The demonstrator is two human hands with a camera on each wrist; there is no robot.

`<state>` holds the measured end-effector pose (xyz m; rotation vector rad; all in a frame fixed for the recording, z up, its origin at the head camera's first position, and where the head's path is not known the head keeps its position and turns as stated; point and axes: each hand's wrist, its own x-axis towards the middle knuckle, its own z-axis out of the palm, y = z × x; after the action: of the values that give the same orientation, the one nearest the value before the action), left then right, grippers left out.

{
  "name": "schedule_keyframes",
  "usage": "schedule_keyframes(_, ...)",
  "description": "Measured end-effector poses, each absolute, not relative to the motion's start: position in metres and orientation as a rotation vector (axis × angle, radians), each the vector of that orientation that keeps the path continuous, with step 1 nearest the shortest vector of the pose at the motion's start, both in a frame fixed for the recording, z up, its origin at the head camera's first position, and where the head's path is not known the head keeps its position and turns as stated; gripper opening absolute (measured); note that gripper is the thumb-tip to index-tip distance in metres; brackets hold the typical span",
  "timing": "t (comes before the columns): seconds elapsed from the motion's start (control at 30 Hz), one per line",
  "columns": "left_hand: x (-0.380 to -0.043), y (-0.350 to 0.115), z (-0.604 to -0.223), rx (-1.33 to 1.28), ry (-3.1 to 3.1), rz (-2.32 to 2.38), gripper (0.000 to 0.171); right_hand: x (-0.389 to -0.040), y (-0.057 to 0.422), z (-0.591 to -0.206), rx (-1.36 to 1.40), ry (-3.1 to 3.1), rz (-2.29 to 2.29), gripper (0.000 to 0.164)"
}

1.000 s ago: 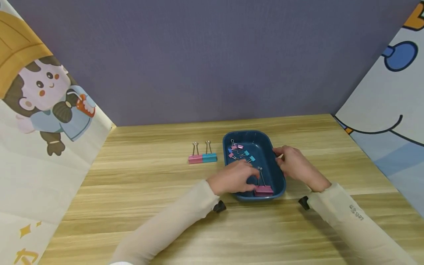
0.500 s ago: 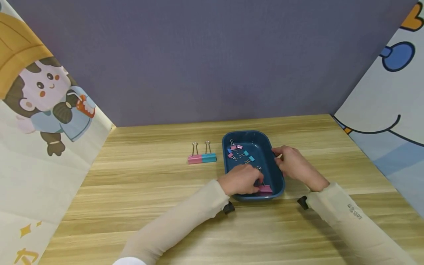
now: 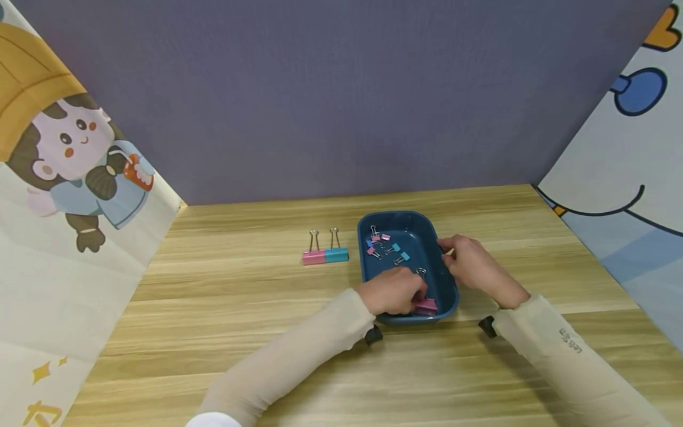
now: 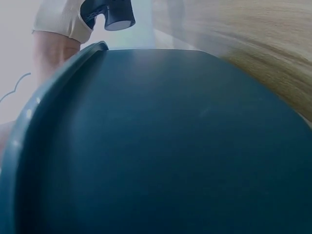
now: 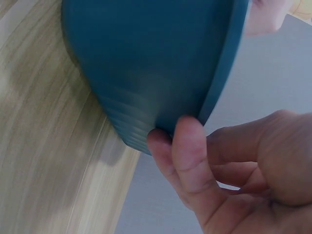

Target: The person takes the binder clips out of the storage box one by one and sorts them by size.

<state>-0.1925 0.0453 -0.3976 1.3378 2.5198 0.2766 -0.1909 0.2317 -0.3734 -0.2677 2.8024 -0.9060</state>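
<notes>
In the head view, my left hand [image 3: 393, 290] reaches into the dark blue tray [image 3: 450, 296] and its fingers pinch a large pink binder clip [image 3: 425, 306] at the near end. The clip's wire handles point away from me, partly behind the fingers. My right hand [image 3: 472, 264] grips the tray's right side. In the right wrist view, fingertips [image 5: 189, 134] press on the outer wall just under the rim. The left wrist view is filled by the tray's outer wall [image 4: 170, 131], which hides the left fingers.
Several small binder clips, pink, blue and teal, lie in the tray's far half, among them a teal clip [image 3: 402, 257]. Left of the tray, a large pink clip [image 3: 313, 257] and a large blue clip [image 3: 337, 255] stand side by side on the wooden table [image 3: 240, 296].
My left hand has moved right and taken hold of the large pink clip in the tray. The clip has shifted slightly. The right hand has stayed at the tray's side.
</notes>
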Motion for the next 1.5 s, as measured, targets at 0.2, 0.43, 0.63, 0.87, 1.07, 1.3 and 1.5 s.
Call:
schedule_keyframes(0.2,-0.195,0.044,-0.399,1.303,2.521,0.302,0.008,-0.191,0.230,-0.374,-0.278,2.810,-0.900,0.040)
schedule_keyframes(0.43,-0.198,0.036,-0.397,1.276,2.544,0.424,0.015,-0.191,0.229,-0.372,-0.269,2.803,-0.914,0.041)
schedule_keyframes(0.63,-0.201,0.025,-0.393,1.260,2.597,0.535,0.016,-0.191,0.228,-0.372,-0.269,2.808,-0.915,0.041)
schedule_keyframes(0.87,-0.204,0.010,-0.387,1.302,2.663,0.553,0.021,-0.192,0.228,-0.373,-0.266,2.797,-0.928,0.041)
schedule_keyframes(1.07,-0.201,-0.004,-0.378,1.307,2.720,0.568,0.024,-0.192,0.227,-0.372,-0.257,2.799,-0.925,0.041)
schedule_keyframes(1.3,-0.198,-0.030,-0.369,1.296,2.764,0.650,0.016,-0.190,0.229,-0.374,-0.255,2.804,-0.920,0.042)
schedule_keyframes(1.5,-0.194,-0.048,-0.371,1.382,2.817,0.644,0.015,-0.189,0.231,-0.374,-0.267,2.821,-0.922,0.041)
